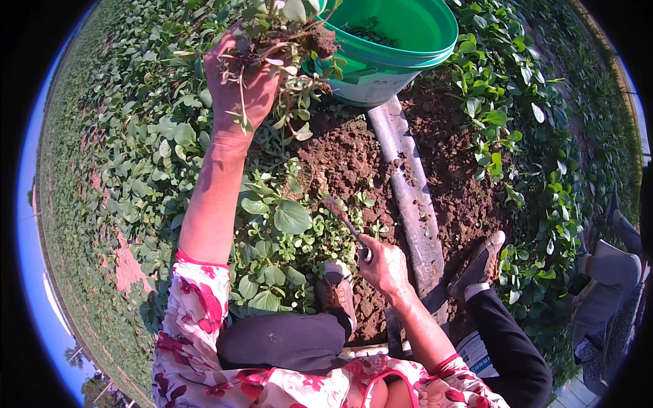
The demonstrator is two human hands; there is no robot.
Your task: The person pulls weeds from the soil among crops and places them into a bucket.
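My left hand (245, 97), raised at the upper left, is closed around a bunch of uprooted leafy plants (296, 66) with soil clinging to the roots. Right beside that bunch stands a green plastic bucket (377, 76), with some green leaves (370, 33) at its bottom. In my right hand (385, 268) is a small hand tool with a narrow, soil-coated blade (339, 211). Its blade points up and left, over low small-leaved plants (321, 229). Larger round-leaved seedlings (292, 217) grow just left of the blade. The blade's tip is partly lost among leaves and soil.
A flat, soil-dusted grey plastic strip (416, 204) runs from the bucket toward me across crumbly brown soil (352, 148). My shoes (336, 290) are on either side of it. Dense leafy rows (153, 148) grow left and right. Another person (607, 290) is at the right edge.
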